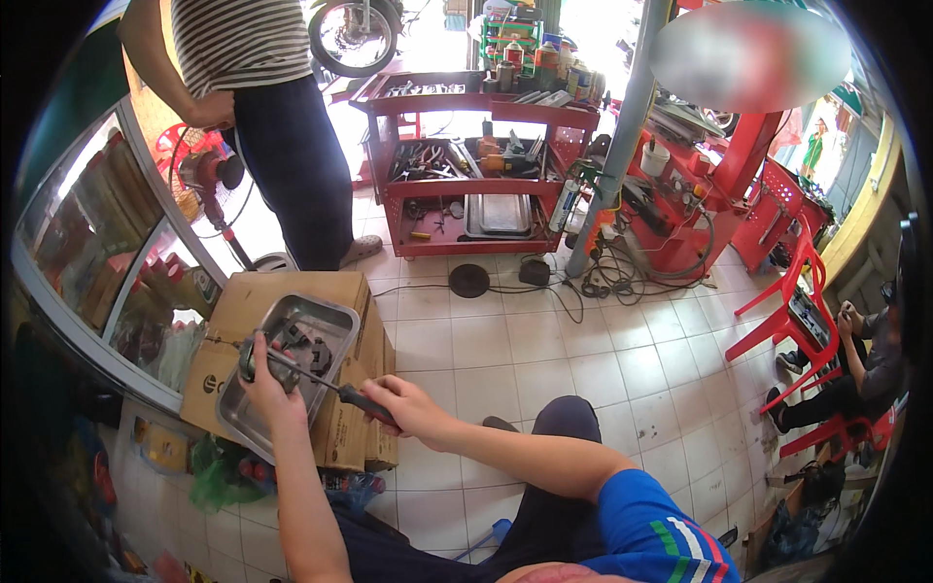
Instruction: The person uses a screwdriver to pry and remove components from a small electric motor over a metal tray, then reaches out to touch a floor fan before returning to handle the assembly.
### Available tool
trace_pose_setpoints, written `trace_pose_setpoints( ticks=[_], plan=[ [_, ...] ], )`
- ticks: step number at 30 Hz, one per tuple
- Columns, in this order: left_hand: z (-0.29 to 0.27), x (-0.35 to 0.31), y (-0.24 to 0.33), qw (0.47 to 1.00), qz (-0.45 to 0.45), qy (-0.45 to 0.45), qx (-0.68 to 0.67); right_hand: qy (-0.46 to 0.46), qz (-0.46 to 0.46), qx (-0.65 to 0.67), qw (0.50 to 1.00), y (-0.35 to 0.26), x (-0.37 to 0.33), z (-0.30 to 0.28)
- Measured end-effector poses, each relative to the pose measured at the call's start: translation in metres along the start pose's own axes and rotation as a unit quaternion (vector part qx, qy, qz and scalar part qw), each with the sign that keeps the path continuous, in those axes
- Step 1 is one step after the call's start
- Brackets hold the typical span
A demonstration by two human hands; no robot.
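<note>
Over a metal tray [347, 321] on a cardboard box [235, 299], my left hand [272, 391] grips a dark rounded metal part [283, 373]; its exact kind is hard to make out. My right hand [413, 410] is closed around the black and red handle of a screwdriver [367, 405]. The screwdriver's shaft points left and reaches the metal part, where its tip is hidden. Several small dark pieces [317, 356] lie in the tray beyond my left hand.
A red tool cart [394, 199] stands ahead, left of a grey post [604, 194]. Cables [617, 277] trail over the tiled floor. One person [292, 126] stands at the far left; another [870, 355] sits at the right near a red chair [812, 291]. A glass cabinet [160, 233] borders the left.
</note>
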State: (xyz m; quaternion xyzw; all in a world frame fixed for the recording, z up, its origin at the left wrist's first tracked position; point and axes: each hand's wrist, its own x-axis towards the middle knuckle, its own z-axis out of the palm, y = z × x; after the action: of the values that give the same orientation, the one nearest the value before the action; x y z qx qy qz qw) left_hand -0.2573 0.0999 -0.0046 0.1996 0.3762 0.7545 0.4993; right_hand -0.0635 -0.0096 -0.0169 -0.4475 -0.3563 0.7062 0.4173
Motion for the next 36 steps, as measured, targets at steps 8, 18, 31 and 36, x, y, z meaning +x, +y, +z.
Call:
trace_pose_setpoints(
  ticks=[8, 18, 31, 36],
  plan=[
    [0.003, 0.003, 0.002, 0.999, -0.001, 0.022, -0.041, 0.099, -0.328, -0.152, 0.927, 0.019, 0.005, -0.012],
    [-0.002, 0.005, 0.008, 0.996, 0.017, 0.032, -0.076, 0.102, -0.390, -0.302, 0.864, 0.014, -0.006, -0.005],
    [-0.009, 0.002, 0.013, 0.993, 0.008, 0.048, -0.105, 0.060, -0.343, -0.333, 0.876, 0.020, -0.006, 0.001],
    [-0.006, 0.000, 0.011, 0.991, 0.020, 0.066, -0.113, 0.011, -0.098, -0.013, 0.995, 0.002, -0.005, -0.007]
  ],
)
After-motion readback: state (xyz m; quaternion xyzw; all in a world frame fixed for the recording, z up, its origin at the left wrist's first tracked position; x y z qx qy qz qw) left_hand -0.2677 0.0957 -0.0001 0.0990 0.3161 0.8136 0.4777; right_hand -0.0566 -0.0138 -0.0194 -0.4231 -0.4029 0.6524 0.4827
